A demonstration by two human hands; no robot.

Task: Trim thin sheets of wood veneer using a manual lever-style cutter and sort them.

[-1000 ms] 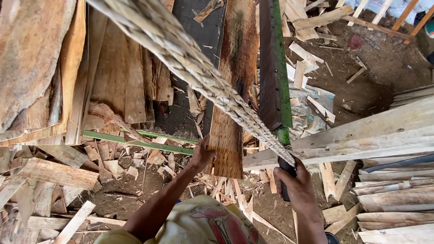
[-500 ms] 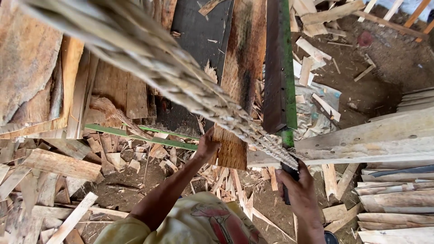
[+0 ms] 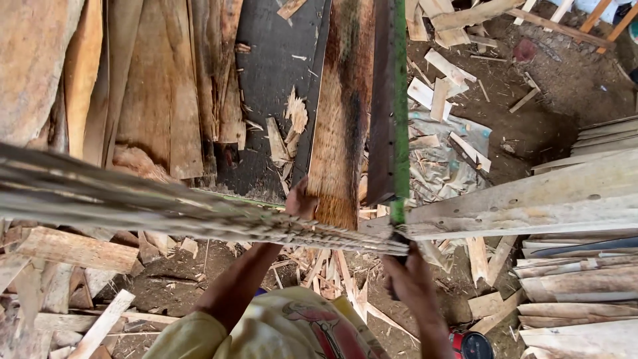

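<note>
Wood plank (image 3: 342,113), rough and reddish-brown with dark scorched-looking streaks, stands roughly upright in the middle of the view, its lower end just above a scatter of chips. Left hand (image 3: 300,203) is pressed against the plank's lower left edge, fingers wrapped round it as far as I can see, though the thumb side is hidden. Right beside the plank, on its right, runs a long dark blade with a green edge (image 3: 391,106), pretty much parallel to it and touching or nearly touching, hard to say which. Right hand (image 3: 413,282) is closed in a fist round the blade's dark handle down low.

A thick frayed rope (image 3: 199,213) cuts across the whole view from the left and ends near the handle; it's blurry and close to the camera, so it covers part of the left forearm.

Further out: a dark flat board (image 3: 276,86) behind the plank, pale stacked boards (image 3: 525,199) on the right, bark slabs (image 3: 153,86) leaning on the left, and splinters and offcuts (image 3: 325,272) all over the dirt. Yellow printed shirt (image 3: 279,332) at the bottom, plus a red and black round thing (image 3: 470,346) by the right wrist.
</note>
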